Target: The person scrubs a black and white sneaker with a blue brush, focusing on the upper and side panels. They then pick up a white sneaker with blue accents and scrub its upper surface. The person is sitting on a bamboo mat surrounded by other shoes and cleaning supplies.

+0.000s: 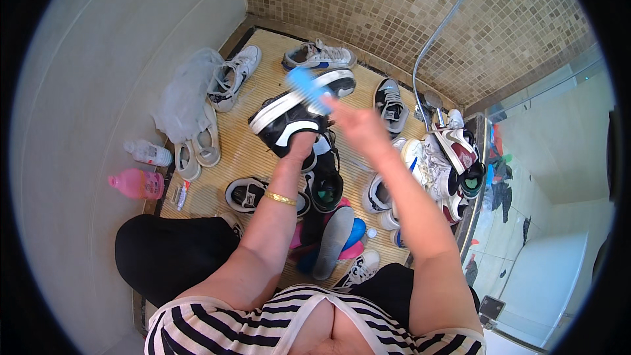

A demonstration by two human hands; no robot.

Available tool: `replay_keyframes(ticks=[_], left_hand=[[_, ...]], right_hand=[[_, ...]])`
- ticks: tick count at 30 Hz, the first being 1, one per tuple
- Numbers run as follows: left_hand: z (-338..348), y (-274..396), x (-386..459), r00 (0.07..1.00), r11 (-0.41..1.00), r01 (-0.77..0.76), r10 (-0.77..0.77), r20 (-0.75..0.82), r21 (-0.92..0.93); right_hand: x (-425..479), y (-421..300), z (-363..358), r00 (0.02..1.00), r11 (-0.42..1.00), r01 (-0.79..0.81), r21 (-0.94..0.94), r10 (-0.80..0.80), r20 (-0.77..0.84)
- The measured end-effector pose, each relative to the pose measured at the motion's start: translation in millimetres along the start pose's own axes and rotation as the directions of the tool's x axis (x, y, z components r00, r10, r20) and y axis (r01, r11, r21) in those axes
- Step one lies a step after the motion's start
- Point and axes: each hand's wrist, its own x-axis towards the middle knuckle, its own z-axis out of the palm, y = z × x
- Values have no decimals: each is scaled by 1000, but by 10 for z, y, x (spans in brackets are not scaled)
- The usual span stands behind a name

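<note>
My left hand is inside a black and white sneaker, its fingers hidden in the shoe, which is held up sideways above the floor. My right hand grips a light blue brush, blurred, lying across the white edge of that sneaker's sole. Just below the raised shoe stands a dark shoe with a green insole. Nearer to me lie a grey insole and several pink and blue ones. A black sneaker rests left of my left wrist.
Several shoes are piled at the right by a glass panel, near a shower head. White and grey sneakers stand at the back. Left are a plastic bag, pale slip-on shoes, a pink bottle, a clear bottle and a tube.
</note>
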Motion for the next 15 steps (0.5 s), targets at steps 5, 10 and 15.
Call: replay_keyframes(ticks=[5,10,15], left_hand=[[218,506,4,970,392,132,-239,38,-911],[-98,198,198,899,212,112,-439,8,-971],[10,664,232,912,-242,221,-293,288,-945]], right_hand=[[333,1222,25,912,953,87,292,41,-408],[-249,65,431,997,966,74,247,-76,-2],[222,714,109,970,984,-9,-180,-35,-241]])
